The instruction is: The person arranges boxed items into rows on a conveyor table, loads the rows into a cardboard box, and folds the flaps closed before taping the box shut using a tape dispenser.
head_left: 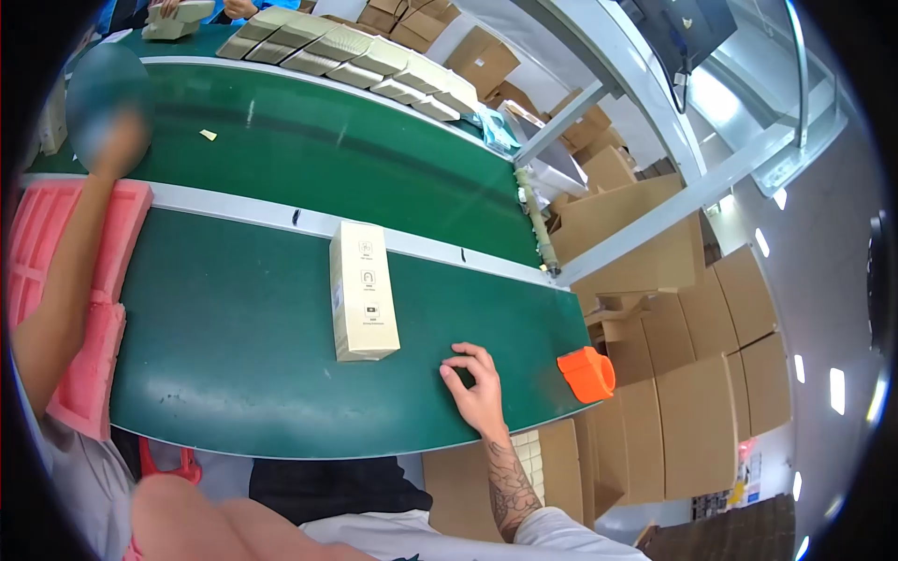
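My left hand (120, 145) reaches across the far-left conveyor side above a pink foam tray (65, 210). A blur covers its fingers, so I cannot see whether they hold anything. My right hand (477, 388) rests near the front edge of the green table (224, 365), fingers curled loosely, thumb and index apart, with nothing between them. A cream carton (365, 290) with small printed icons lies on the table to the left of that hand, not touching it. Farther right sits an orange hollow plastic piece (586, 374).
Beyond a pale rail (253, 208) runs a green belt (327, 154) with a yellowish scrap (208, 136) on it. Stacked cream boxes (355, 56) line its far side. A person's hand (240, 8) shows at the top. Brown cartons (697, 421) stand at right, beneath a metal frame (645, 215).
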### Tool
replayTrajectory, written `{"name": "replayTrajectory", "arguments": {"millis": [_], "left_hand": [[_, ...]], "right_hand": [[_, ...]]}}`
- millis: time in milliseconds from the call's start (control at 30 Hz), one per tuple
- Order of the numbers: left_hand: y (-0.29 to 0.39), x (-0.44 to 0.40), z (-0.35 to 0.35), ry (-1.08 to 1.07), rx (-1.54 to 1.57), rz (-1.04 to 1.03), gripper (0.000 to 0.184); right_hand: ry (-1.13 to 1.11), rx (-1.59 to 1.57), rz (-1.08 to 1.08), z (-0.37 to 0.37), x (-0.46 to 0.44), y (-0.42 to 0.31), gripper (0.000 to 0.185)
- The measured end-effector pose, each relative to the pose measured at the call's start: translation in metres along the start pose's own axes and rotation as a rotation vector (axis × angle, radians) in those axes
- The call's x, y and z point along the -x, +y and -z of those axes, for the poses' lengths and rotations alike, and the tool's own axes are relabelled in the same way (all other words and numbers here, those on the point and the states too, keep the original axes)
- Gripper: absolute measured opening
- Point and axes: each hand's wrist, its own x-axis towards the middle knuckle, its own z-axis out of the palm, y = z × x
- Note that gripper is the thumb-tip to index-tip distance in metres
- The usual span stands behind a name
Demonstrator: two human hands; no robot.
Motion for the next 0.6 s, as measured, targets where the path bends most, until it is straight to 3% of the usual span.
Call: {"name": "replayTrajectory", "arguments": {"millis": [600], "left_hand": [[-0.036,-0.014,0.007,-0.119,0.088,0.055,0.028]], "right_hand": [[-0.045,-0.069,0.03,0.007,-0.005,0.001,0.012]]}}
